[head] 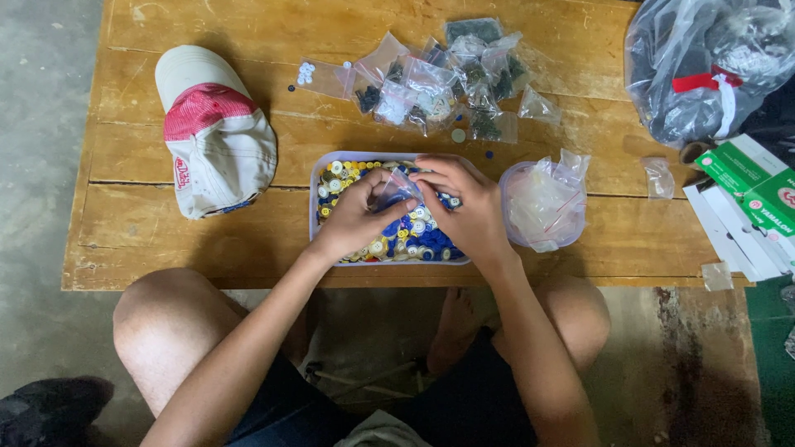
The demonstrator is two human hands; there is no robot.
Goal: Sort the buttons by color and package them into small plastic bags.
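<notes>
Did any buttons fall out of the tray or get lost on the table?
Yes, a few. One pale round button and some tiny dark ones lie loose on the wooden table, just beyond the tray, near the pile of small bags. The rest sit inside the tray, under both hands.

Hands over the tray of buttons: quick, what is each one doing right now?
Left hand: closed, pinching one side of a small clear bag.
Right hand: closed, pinching the other side of the same bag over the tray of buttons.
</notes>
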